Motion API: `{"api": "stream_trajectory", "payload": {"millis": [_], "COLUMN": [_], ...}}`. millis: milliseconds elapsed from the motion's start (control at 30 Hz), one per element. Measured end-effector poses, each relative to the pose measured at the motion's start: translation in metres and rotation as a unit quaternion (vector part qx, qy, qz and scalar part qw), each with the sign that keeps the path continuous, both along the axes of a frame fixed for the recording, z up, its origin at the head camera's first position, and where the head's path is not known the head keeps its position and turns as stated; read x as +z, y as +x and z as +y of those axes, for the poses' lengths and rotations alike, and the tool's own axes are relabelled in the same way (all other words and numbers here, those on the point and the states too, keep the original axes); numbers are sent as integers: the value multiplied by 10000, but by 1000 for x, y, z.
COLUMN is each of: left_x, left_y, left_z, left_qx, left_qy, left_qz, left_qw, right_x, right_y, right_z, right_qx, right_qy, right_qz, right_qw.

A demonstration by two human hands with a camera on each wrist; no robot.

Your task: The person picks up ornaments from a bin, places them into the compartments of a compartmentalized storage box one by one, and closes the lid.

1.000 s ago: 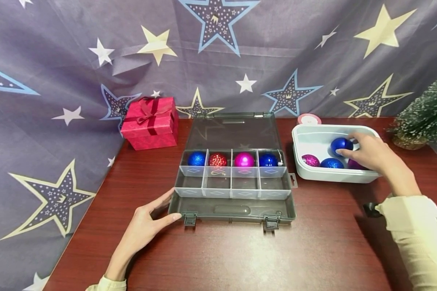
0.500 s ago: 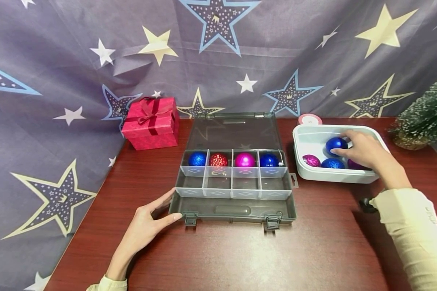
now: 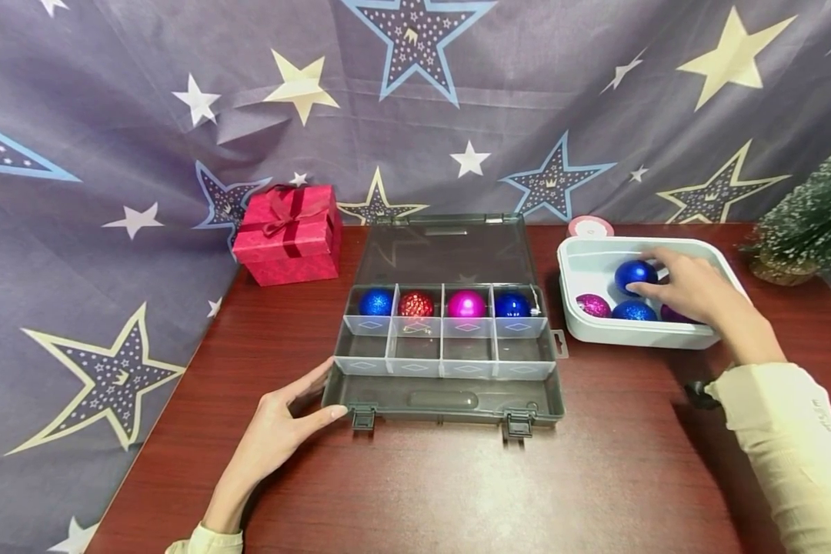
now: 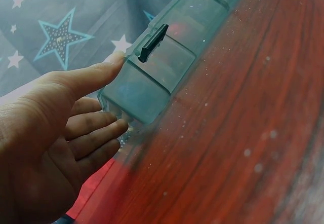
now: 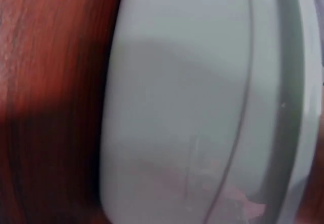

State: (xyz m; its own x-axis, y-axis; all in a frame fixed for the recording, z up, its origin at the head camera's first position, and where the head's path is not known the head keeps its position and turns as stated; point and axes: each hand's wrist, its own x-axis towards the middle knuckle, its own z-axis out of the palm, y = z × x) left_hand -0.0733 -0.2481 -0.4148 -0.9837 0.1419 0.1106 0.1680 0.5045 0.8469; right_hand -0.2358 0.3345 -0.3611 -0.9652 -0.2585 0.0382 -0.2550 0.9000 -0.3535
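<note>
My right hand [image 3: 695,288] reaches into a white tub [image 3: 637,335] and pinches a blue Christmas ball [image 3: 633,277] between thumb and fingers. Below that ball lie a glittery pink ball [image 3: 592,305], a glittery blue ball [image 3: 634,311] and a purple ball [image 3: 677,314], partly hidden by the hand. With straight fingers my left hand [image 3: 270,427] touches the left front corner of an open, smoky plastic divider box [image 3: 450,396]. One row of its compartments holds a glittery blue, a red, a pink and a shiny blue ball. Only the tub's outer wall [image 5: 177,97] fills most of the right wrist view.
A red gift box [image 3: 287,238] with a bow stands at the back left. Behind the tub is a small round red-and-white item [image 3: 590,227]. A frosted miniature tree [image 3: 806,215] stands at the right. Star-printed cloth [image 3: 471,108] hangs behind the wooden table [image 3: 422,492].
My right hand has shifted left inside the tub with the blue Christmas ball, mostly in the first half second. The left hand stays at the divider box's corner.
</note>
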Motion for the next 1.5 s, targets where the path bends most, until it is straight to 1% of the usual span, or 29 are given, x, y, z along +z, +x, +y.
{"api": "stream_trajectory", "payload": {"millis": [200,400,533,767,967,1133,1267,1367,1500], "left_x": [0,0,0,0,0,0,0,-1,-1], "left_y": [0,0,0,0,0,0,-1,-1,-1], "left_z": [0,0,0,0,0,1,1,1,1], "left_qx": [9,26,43,-15,7,10,-12,-37,-42], "left_qy": [3,-64,-98,8,26,94,105,103,87], "left_qz": [-31,-62,-69,-64,-94,-116,-49,18,68], "left_qw": [10000,10000,9999,10000,10000,9999,9999,9999,9999], "right_x": [7,15,19,23,27,31,33,35,37], "right_y": [9,19,26,37,44,50,54,56,61], "right_z": [-8,-16,-23,-34,-43,-50,-57,-62,-69], "right_qx": [47,129,221,510,735,838,958,1044,1057], "right_qy": [-167,-234,-328,-432,-461,-497,-468,-460,-489], "right_qz": [236,355,567,956,1252,1473,1686,1758,1709], "right_qw": [9996,9990,9976,9932,9883,9843,9799,9778,9784]}}
